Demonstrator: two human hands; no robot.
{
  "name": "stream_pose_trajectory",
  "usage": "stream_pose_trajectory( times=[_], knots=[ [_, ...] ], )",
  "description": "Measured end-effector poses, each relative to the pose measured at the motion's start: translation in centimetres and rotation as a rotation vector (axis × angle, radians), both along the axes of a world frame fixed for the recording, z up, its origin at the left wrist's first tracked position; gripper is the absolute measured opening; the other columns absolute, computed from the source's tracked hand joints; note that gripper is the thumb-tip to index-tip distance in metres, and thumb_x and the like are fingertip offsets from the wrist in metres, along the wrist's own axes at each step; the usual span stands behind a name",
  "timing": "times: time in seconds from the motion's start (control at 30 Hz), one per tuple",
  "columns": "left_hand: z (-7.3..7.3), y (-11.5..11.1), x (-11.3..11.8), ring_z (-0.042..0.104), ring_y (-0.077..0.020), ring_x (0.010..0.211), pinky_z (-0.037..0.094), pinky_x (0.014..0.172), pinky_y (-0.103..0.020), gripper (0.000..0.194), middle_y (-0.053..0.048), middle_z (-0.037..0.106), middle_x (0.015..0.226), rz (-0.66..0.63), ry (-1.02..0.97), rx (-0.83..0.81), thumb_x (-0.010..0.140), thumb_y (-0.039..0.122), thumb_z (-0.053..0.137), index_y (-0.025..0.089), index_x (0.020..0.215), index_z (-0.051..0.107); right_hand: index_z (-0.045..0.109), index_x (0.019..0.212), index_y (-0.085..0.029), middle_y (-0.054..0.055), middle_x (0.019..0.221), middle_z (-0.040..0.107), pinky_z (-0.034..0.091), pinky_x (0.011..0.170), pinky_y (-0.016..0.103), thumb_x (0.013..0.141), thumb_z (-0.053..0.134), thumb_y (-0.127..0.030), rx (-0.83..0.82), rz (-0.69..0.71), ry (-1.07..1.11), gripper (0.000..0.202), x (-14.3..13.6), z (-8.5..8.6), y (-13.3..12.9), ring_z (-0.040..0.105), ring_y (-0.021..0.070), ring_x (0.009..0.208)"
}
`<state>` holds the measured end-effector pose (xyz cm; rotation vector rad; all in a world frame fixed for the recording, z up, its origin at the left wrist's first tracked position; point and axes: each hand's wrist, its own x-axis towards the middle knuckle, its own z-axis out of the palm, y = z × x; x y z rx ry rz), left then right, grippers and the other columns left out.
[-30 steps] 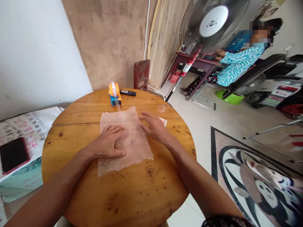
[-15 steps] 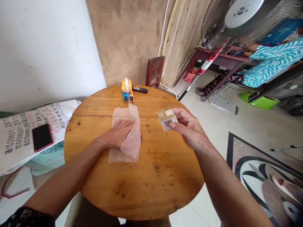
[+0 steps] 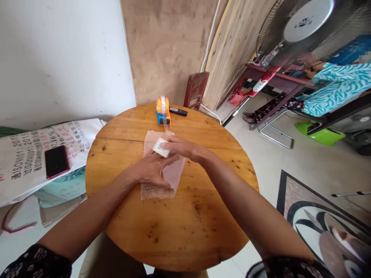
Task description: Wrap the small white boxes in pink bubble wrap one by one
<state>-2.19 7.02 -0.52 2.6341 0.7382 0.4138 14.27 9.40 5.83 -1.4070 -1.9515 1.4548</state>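
A piece of bubble wrap [image 3: 158, 193] lies on the round wooden table [image 3: 162, 239], partly covered by both hands. My left hand [image 3: 153, 168] rests at the wrap with its thumb and fingers spread apart; some fingertips are hidden. Just above it, my right hand [image 3: 182, 148] grips a small box [image 3: 161, 147], pale and blurred by motion. The two hands overlap in the view, and whether they touch I cannot tell. Beyond the wrap stands an orange and blue tape dispenser [image 3: 162, 112], a strip of tape reaching down from it towards the wrap.
A black remote-like object [image 3: 178, 111] lies beside the dispenser. To the left, a phone [image 3: 57, 162] rests on a printed white sack [image 3: 26, 154]. A wooden chair [image 3: 196, 90] stands behind the table. On the right are a standing fan [image 3: 308, 19] and a seated person [image 3: 342, 83].
My right hand has carried the box leftwards from the table's right side to over the bubble wrap. My left hand has spread its thumb and fingers wider. The view has shifted slightly.
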Motion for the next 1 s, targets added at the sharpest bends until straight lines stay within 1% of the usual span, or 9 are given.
stream_pose_trajectory(
  times=[0.07,0.17,0.23,0.4,0.5,0.6,0.67,0.83,1.0],
  knots=[
    [-0.1,0.4,-0.1,0.037,-0.0386,0.137,0.027,0.114,-0.058,0.09,-0.016,0.038,0.152,0.009,-0.011,-0.019,0.069,0.044,0.075,0.021,0.147,0.035,0.059,0.091,-0.017,0.003,0.09,0.063,0.044,0.071,0.029,0.082,0.061,-0.04,-0.061,-0.083,0.085,0.024,3.0,-0.6,-0.8,0.057,0.0176,0.083],
    [-0.5,1.5,-0.6,0.028,-0.0371,0.144,0.019,0.116,-0.057,0.075,-0.016,0.042,0.15,0.064,-0.022,-0.081,0.072,0.03,0.064,0.015,0.143,0.041,0.058,0.09,-0.018,0.002,0.091,0.064,0.045,0.077,0.031,0.076,0.067,-0.042,-0.009,-0.12,0.189,0.029,6.3,-1.6,-2.3,0.058,0.0178,0.085],
    [-0.8,2.1,-1.1,0.027,-0.0348,0.145,0.016,0.117,-0.058,0.068,-0.014,0.046,0.149,0.116,-0.007,-0.09,0.072,0.025,0.059,0.017,0.139,0.047,0.057,0.092,-0.018,0.002,0.091,0.065,0.045,0.078,0.032,0.075,0.07,-0.043,0.024,-0.106,0.214,0.033,7.3,-2.7,-3.0,0.059,0.018,0.085],
    [-1.0,2.6,-1.9,0.028,-0.0335,0.145,0.01,0.117,-0.06,0.074,-0.015,0.044,0.15,0.14,0.092,-0.078,0.068,0.021,0.056,0.017,0.141,0.043,0.057,0.101,-0.02,0.003,0.093,0.065,0.048,0.077,0.035,0.074,0.072,-0.043,0.193,-0.036,0.149,0.038,6.8,-5.2,-3.7,0.061,0.0198,0.085],
    [-0.8,2.4,-1.9,0.022,-0.0323,0.148,0.005,0.118,-0.06,0.08,-0.014,0.039,0.154,0.136,0.099,-0.088,0.067,0.019,0.054,0.017,0.145,0.037,0.058,0.115,-0.023,0.006,0.112,0.066,0.047,0.087,0.039,0.076,0.071,-0.038,0.432,0.049,0.0,0.045,6.2,-6.0,-3.9,0.06,0.0249,0.1],
    [-0.8,2.4,-1.9,0.019,-0.0319,0.148,0.004,0.119,-0.06,0.081,-0.015,0.038,0.154,0.128,0.093,-0.095,0.067,0.018,0.053,0.016,0.146,0.034,0.05,0.132,-0.025,0.01,0.132,0.058,0.042,0.098,0.045,0.075,0.072,-0.034,0.594,0.13,-0.098,0.061,6.0,-6.2,-4.1,0.054,0.0295,0.118],
    [-0.8,2.4,-1.9,0.019,-0.0324,0.148,0.004,0.118,-0.061,0.082,-0.015,0.039,0.154,0.126,0.094,-0.094,0.067,0.018,0.052,0.015,0.146,0.034,0.049,0.132,-0.023,0.011,0.132,0.059,0.043,0.097,0.045,0.075,0.072,-0.032,0.609,0.138,-0.123,0.062,6.2,-6.2,-4.2,0.055,0.0299,0.117],
    [-0.6,2.3,-2.0,0.021,-0.0321,0.148,0.007,0.118,-0.06,0.082,-0.015,0.038,0.154,0.134,0.113,-0.082,0.066,0.019,0.053,0.016,0.145,0.034,0.058,0.118,-0.02,0.009,0.11,0.066,0.046,0.085,0.039,0.077,0.069,-0.029,0.557,0.085,-0.192,0.044,6.4,-6.0,-4.3,0.061,0.0252,0.097],
    [-0.2,2.1,-2.0,0.021,-0.0328,0.147,0.009,0.118,-0.059,0.083,-0.017,0.035,0.155,0.135,0.148,-0.079,0.067,0.02,0.053,0.014,0.147,0.031,0.059,0.114,-0.019,0.01,0.109,0.066,0.045,0.084,0.038,0.076,0.071,-0.035,0.563,0.079,-0.219,0.043,6.3,-6.1,-4.4,0.06,0.0258,0.097]
  ],
)
